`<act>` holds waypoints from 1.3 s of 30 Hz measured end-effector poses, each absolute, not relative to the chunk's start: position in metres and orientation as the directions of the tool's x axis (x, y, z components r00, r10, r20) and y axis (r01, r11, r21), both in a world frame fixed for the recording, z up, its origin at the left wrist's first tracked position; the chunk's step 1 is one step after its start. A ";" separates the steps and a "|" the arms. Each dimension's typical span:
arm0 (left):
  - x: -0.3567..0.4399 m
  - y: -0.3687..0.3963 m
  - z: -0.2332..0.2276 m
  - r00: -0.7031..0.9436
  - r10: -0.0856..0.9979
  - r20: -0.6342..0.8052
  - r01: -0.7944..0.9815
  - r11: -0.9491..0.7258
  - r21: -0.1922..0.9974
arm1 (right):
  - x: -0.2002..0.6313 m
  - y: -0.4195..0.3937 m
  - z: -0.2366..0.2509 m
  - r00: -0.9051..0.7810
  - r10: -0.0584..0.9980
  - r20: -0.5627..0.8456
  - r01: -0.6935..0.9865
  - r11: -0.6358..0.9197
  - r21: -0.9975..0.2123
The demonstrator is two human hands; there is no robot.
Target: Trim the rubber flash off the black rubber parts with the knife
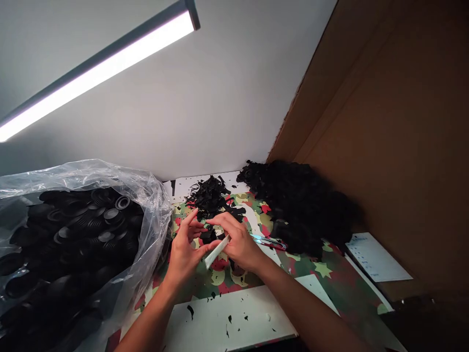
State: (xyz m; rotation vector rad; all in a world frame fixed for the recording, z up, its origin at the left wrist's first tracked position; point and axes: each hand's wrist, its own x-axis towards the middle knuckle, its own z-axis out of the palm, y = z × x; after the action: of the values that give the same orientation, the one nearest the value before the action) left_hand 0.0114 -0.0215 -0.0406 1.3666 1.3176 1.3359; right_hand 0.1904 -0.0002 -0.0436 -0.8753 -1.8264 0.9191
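Head view: the right hand (pixel 240 244) is closed on a pale strip (pixel 217 253), while the left hand (pixel 185 249), fingers part-curled, stands at a small black piece (pixel 208 237) between the two hands; whether it grips the piece cannot be told. Black scraps (pixel 208 193) lie on the table (pixel 348 283) beyond the hands, a larger black heap (pixel 300 210) at far right, and a clear bag (pixel 156 205) of black discs (pixel 88 225) at left.

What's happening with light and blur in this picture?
Head view: the strip light is burnt out to white, and the plastic bag glints; head view, right side: the cardboard panel falls into shadow, and the black heap blurs at its right edge; head view, centre: the right hand looks fairly sharp.
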 end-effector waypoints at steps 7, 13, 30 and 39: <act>0.011 -0.025 -0.036 -0.038 0.993 0.115 0.192 -0.106 0.976 | 0.180 -0.002 -0.045 -0.244 0.883 0.401 0.165 0.445 -0.880; 0.007 -0.023 -0.031 -0.064 0.997 0.048 0.043 -0.045 0.998 | 0.189 0.011 -0.051 -0.055 0.971 0.231 0.213 0.237 -0.948; 0.022 -0.027 -0.036 -0.006 0.999 -0.050 0.027 0.050 0.998 | 0.172 -0.003 -0.050 0.045 0.980 0.194 -0.041 0.196 -0.980; 0.016 -0.027 -0.038 -0.004 0.998 -0.071 -0.101 0.070 0.992 | 0.211 0.023 -0.055 0.022 0.973 0.229 0.230 0.218 -0.948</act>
State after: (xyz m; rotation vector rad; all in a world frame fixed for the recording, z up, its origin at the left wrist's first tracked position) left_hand 0.0163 -0.0272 -0.0380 1.0805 1.1726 1.2086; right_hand 0.2106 0.0226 -0.0551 -1.2198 -1.4355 0.8875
